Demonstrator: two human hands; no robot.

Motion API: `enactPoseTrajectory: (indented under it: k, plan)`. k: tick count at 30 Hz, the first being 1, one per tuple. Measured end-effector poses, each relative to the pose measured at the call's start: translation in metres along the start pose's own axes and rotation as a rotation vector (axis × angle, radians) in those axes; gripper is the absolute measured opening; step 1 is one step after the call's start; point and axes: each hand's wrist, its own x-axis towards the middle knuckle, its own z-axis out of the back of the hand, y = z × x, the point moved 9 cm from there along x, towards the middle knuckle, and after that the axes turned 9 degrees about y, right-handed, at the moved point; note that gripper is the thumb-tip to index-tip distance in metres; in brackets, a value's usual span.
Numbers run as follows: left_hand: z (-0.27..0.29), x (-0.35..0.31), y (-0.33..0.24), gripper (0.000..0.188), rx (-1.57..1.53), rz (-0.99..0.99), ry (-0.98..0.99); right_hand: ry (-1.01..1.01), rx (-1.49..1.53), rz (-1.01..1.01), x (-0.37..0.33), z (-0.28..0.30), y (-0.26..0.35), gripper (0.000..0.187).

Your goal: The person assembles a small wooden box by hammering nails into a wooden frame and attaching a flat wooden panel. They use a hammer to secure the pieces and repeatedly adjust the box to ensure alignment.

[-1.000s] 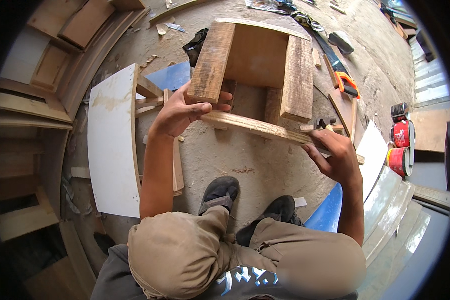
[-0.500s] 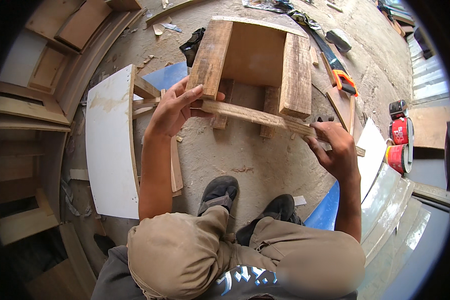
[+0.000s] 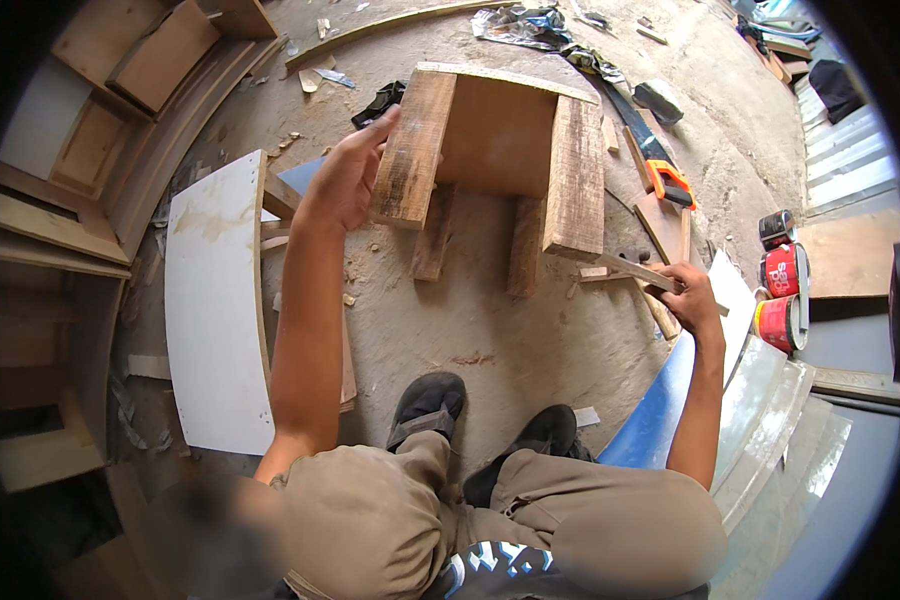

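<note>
A wooden box-like frame (image 3: pixel 498 130) stands before me, with thick rough planks left and right and two shorter legs showing beneath it. Against the outer side of its left plank (image 3: pixel 415 150) rests my left hand (image 3: pixel 348 175), fingers stretched forward along the wood and partly hidden by it. To the lower right of the frame, my right hand (image 3: pixel 692 300) is closed around a thin wooden strip (image 3: pixel 642 272). One end of the strip passes near the right plank (image 3: pixel 576 180); the other sticks out past my hand.
An orange-handled handsaw (image 3: pixel 670 185) lies at right, near wood offcuts (image 3: pixel 660 222). Red cans (image 3: pixel 782 270) stand farther right. A white panel (image 3: pixel 215 310) is at left, beside wooden cabinets (image 3: pixel 30 250). A blue sheet (image 3: pixel 640 420) lies by my right forearm.
My left hand has let go of the strip and moved up along the frame's left side. The strip has swung away to the right in my right hand.
</note>
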Motion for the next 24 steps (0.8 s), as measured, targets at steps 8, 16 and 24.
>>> enactPoseTrajectory:
  k: [8,16,24]
  plan:
    - [-0.012,-0.018,0.006,0.05,0.031,0.001,0.092,-0.459,-0.047,-0.093,-0.029,0.078,-0.016,0.045]
    - [-0.021,-0.043,0.011,0.065,-0.085,-0.018,0.105,-0.349,0.016,0.259,0.007,0.072,0.153,0.035]
    - [-0.027,-0.041,0.018,0.046,-0.077,-0.059,-0.026,-0.188,0.771,0.091,0.039,-0.022,0.142,0.053]
